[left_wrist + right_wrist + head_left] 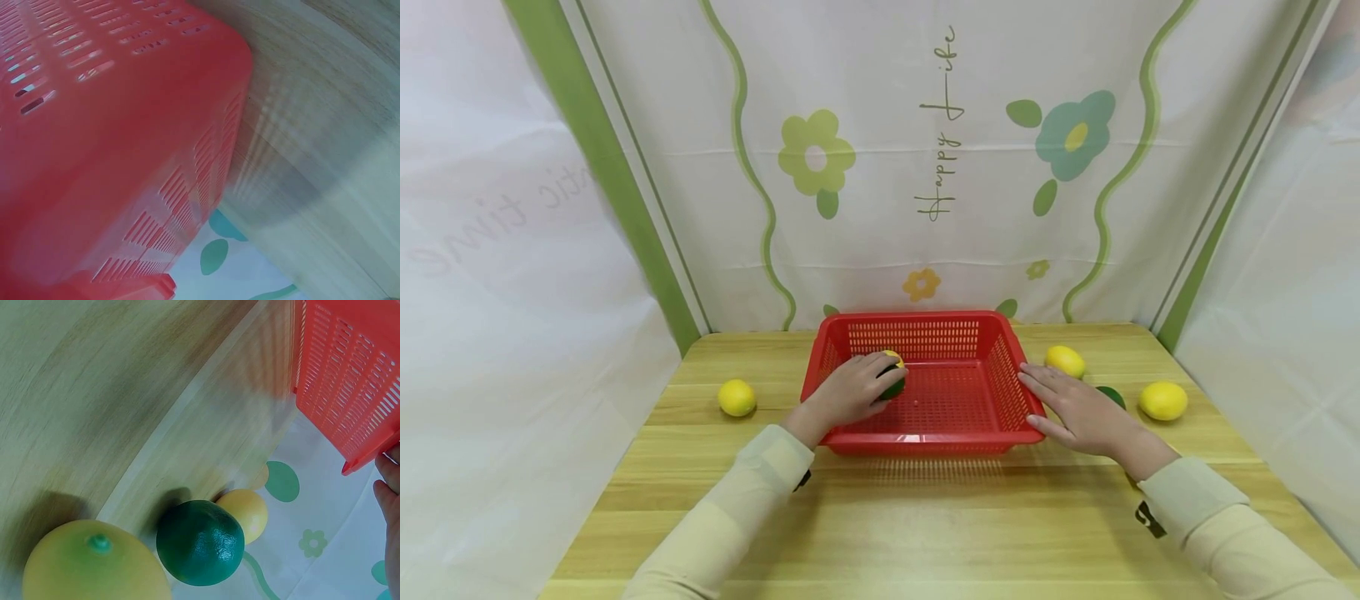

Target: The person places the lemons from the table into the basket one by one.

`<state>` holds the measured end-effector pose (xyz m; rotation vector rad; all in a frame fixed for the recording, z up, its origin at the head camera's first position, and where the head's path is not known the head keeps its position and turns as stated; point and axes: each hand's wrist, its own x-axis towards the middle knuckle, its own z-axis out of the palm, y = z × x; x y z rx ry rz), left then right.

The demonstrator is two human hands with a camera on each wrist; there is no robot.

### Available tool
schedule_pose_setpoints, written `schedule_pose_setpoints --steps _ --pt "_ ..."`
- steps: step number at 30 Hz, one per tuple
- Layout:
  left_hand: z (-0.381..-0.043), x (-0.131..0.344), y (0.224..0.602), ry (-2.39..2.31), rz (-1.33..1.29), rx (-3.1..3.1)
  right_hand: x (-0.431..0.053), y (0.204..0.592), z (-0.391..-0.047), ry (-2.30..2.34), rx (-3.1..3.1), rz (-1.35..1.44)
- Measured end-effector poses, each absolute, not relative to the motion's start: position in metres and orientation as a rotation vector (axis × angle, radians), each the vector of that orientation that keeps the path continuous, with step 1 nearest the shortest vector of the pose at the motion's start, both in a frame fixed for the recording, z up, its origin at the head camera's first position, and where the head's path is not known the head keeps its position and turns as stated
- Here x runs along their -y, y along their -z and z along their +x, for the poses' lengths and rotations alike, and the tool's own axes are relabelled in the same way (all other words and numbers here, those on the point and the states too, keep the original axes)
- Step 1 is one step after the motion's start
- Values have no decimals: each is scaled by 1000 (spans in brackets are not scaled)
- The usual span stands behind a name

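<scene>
A red plastic basket (917,439) with slotted walls stands on the wooden table. My left hand (853,387) reaches over its left side and curls its fingers round a dark green lime (892,382). Behind that lime a bit of a yellow lemon (892,357) shows, mostly hidden by the fingers. With fingers fairly straight, my right hand (1082,412) rests against the basket's right rim. The left wrist view shows the basket's outer wall (125,144) close up, and neither the left hand nor the lime appears there. In the right wrist view, the fingertips (390,472) touch the rim.
One lemon (737,397) lies left of the basket. On the right are a lemon (1065,361) near the rim, a green lime (1111,397) partly behind my right hand, and another lemon (1163,401). A printed curtain (880,250) hangs behind the table.
</scene>
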<state>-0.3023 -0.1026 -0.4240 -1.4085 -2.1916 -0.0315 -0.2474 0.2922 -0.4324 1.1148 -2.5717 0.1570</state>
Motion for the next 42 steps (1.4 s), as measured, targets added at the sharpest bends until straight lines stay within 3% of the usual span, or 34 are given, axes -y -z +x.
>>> schedule_pose_setpoints --steps 42 --pt "-299 111 416 39 -1409 2249 -294 434 -251 -134 2576 1112"
